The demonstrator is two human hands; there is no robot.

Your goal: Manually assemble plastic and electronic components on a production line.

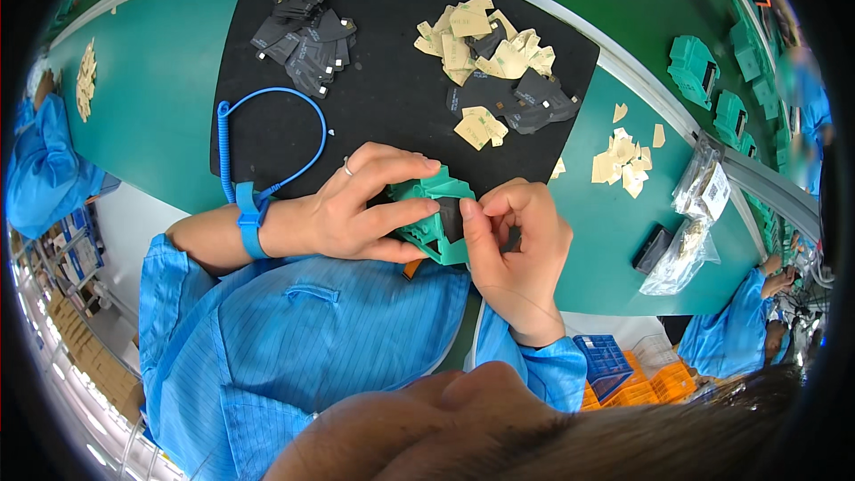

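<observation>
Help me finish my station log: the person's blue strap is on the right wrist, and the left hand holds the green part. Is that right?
Not quite: the head view shows the blue strap on the left wrist. The left hand does hold the green part.

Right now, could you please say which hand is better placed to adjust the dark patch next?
Probably the right hand: its thumb sits beside the dark patch, while the left hand holds the green plastic housing.
</observation>
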